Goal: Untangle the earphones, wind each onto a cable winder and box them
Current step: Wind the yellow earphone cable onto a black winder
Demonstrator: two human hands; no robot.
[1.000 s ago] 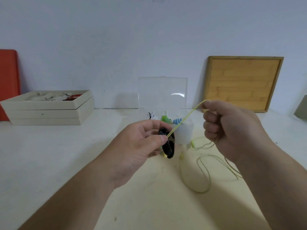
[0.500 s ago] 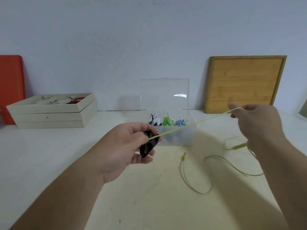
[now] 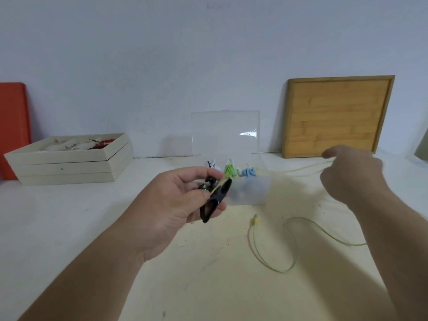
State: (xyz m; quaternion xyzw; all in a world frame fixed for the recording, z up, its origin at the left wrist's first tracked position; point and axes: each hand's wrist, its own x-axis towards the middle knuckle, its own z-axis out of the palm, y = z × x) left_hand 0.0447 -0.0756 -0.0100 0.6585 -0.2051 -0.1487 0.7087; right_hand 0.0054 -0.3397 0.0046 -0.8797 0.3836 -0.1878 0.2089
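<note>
Gripping the black cable winder (image 3: 215, 198), the left hand (image 3: 176, 205) hovers before the clear box (image 3: 251, 192), while the blurred right hand (image 3: 352, 174) pinches the yellow-green earphone cable (image 3: 284, 272), its slack looped on the table (image 3: 69, 228) below.

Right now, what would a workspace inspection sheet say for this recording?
Surface: white table, scuffed.
Job's things: black cable winder; open clear box holding wound earphones.
Clutter: stacked beige trays, small items inside.
Hands: left hand grips the winder; right hand, blurred, seems to pinch the yellow-green earphone cable.
Cables: earphone cable runs from winder toward right hand, slack looped on table.
Surroundings: wooden board and red panel against wall.
</note>
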